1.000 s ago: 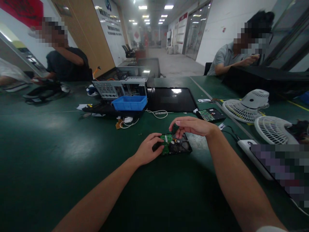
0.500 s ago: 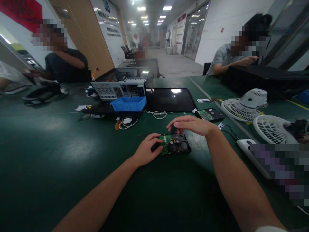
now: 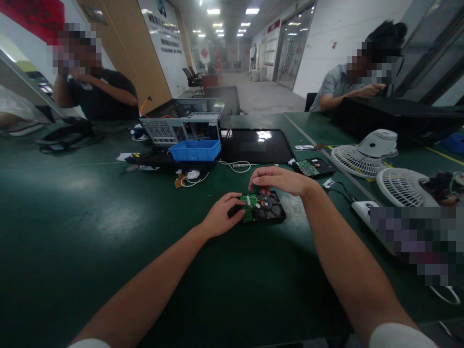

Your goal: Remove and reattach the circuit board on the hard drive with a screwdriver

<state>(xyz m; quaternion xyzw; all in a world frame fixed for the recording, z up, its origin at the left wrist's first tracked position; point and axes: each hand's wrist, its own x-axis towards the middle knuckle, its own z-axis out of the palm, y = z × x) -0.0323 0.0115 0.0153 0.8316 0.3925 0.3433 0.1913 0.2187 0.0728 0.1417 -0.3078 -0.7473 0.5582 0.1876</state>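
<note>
A hard drive lies flat on the green table, its green circuit board facing up at the left end. My left hand holds that left end, with the thumb on the near side and the fingers on the far side and over the board. Just above the drive's far edge is my right hand, wrist bent and fingers curled together and pointing down. Something small and dark shows under its fingertips, too hidden to name.
Beyond the drive stand a blue bin, an open computer case and a black panel. A second hard drive, white fans and a power strip lie to the right. Two people sit across the table.
My hands stay in nearly the same place at the drive; the right has shifted very slightly. The whole view has tilted a little. The person at far left has raised their hands toward the head.
</note>
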